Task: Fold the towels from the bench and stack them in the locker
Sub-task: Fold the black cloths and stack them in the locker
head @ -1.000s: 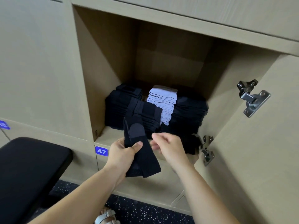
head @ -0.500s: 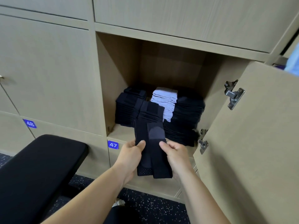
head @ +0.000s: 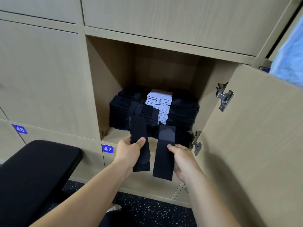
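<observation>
Fingers (head: 141, 140) round towels (head: 164, 158) (locker (head: 105, 89) edge near)

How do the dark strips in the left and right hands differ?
The left strip shows its grey patch near the bottom, the right strip at the top. The left strip reaches higher; the right strip hangs lower. Both are dark, narrow, and gripped by the left hand and right hand.
</observation>
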Available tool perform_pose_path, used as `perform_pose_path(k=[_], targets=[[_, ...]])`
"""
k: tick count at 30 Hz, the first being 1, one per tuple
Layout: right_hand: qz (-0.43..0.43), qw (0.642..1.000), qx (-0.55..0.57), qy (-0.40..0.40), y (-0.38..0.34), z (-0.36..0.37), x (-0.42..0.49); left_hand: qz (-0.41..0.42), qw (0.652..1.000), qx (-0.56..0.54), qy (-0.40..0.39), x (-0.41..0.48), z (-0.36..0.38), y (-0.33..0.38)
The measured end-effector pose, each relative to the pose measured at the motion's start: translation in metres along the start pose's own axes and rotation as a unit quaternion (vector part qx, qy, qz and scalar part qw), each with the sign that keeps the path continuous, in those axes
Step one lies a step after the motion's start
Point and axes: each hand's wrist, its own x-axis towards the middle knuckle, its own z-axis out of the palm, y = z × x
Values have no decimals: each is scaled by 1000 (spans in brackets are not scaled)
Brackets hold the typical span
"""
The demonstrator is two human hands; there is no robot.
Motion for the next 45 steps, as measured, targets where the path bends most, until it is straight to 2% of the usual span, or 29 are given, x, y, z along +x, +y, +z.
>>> perform_pose_path(k=[5, 9, 11, 12, 14, 17, 19, 25, 30, 33, 38, 45], targets=[[-56, 997, -54, 31, -13, -10, 31, 5, 1000, 1, 11, 25, 6, -4], [-167, 966, -145, 132, -36, -9, 60, 24, 999, 11, 32, 51, 6, -12], [-249, 927, -228, 164, -51, -8, 79, 26, 999, 4, 33, 65, 6, -16], [-274, 896, -295, 187, -58, -7, 88, 24, 999, -5, 30, 70, 6, -18], [-311, 814, -428, 240, -66, -6, 105, 23, 999, -17, 23, 81, 6, -21], [-377, 719, -521, 264, -60, -8, 128, 27, 999, -24, 16, 92, 4, -28], [-399, 685, -553, 257, -45, -11, 145, 27, 999, -26, 13, 100, 3, -33], [-405, 620, -641, 202, 0, -20, 170, 13, 999, -38, 0, 112, -2, -51], [-402, 584, -679, 192, 15, -24, 179, -2, 999, -44, -9, 113, -4, -60], [-378, 587, -692, 183, 19, -24, 179, -5, 999, -49, -8, 113, -5, -63], [-385, 587, -682, 204, 24, -26, 181, -5, 999, -52, -9, 113, -6, -62], [-348, 579, -716, 173, 32, -22, 174, -2, 999, -45, -8, 113, -4, -58]])
